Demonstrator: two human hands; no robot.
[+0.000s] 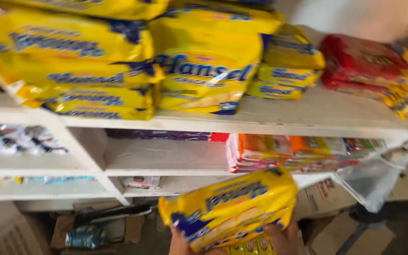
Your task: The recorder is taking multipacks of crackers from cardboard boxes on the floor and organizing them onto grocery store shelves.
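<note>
Down low, the left hand [179, 243] and right hand [282, 238] each keep a grip on a yellow biscuit pack [230, 208] below the white shelf [308, 118]. Above, stacked yellow packs [86, 61] fill the shelf's left, red packs [360, 61] its right, and a clear plastic bag [371, 182] hangs just right of the held pack.

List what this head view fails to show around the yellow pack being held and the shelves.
- Both hands: left hand and right hand cut off by the bottom edge, their grip partly behind the yellow pack.
- Small packs on the left shelf: blurred, kind unclear.
- Top stacks: cut off by the top edge.
</note>
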